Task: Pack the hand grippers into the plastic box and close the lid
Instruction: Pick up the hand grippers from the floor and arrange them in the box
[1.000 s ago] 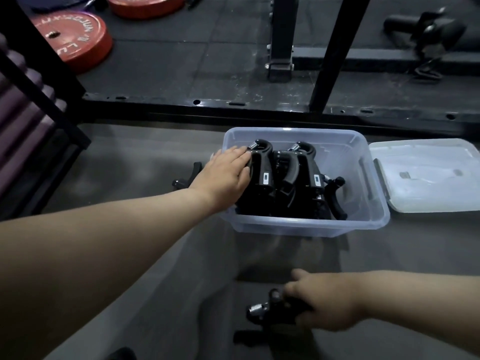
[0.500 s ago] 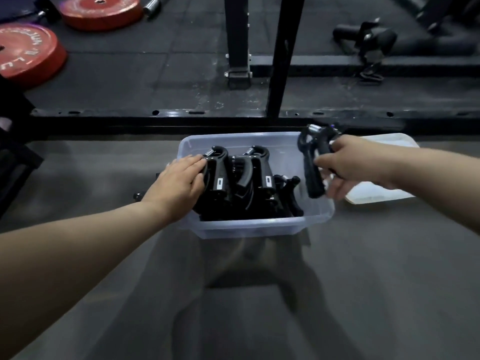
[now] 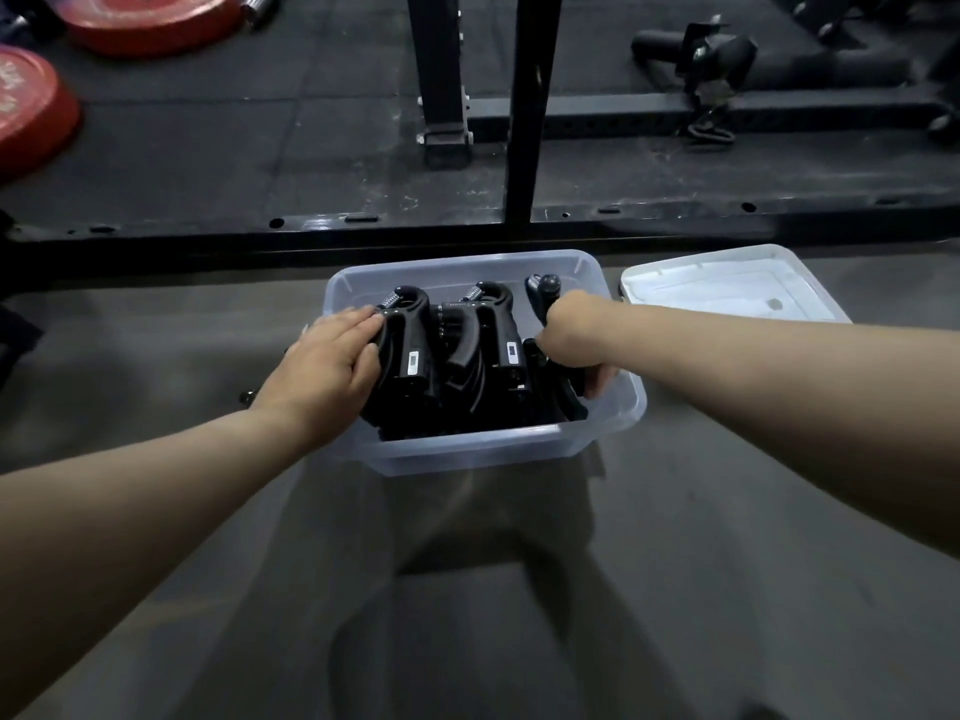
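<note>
- Packing looks nearly done: black plastic hand grippers (image 3: pixel 498 335) fill clear plastic box (image 3: pixel 467 449), flat left grip (image 3: pixel 332 361) steadying them.
- Right grip (image 3: pixel 571 335) clasps one more gripper (image 3: pixel 540 291) inside.
- Translucent white lid (image 3: pixel 727 288) lies beside, off.

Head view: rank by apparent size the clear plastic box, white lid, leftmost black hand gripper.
1. Clear plastic box
2. White lid, edge hidden by the right arm
3. Leftmost black hand gripper, partly under the left hand
</note>
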`<action>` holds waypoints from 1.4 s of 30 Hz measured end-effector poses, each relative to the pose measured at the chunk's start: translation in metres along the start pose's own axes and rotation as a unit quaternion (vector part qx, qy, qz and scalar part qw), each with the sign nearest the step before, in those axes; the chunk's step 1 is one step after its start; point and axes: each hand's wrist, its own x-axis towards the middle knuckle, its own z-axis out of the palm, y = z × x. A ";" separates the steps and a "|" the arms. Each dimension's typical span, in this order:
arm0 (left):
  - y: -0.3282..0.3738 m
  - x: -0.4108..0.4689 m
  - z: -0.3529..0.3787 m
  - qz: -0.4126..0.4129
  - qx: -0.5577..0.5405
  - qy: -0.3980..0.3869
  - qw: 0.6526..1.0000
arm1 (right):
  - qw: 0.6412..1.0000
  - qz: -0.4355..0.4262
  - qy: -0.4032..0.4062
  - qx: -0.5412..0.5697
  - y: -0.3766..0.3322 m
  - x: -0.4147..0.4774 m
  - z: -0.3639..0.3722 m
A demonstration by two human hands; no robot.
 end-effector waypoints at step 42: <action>-0.004 0.000 0.002 0.010 -0.009 0.010 1.000 | 0.988 0.063 -0.050 -0.135 -0.015 0.019 -0.014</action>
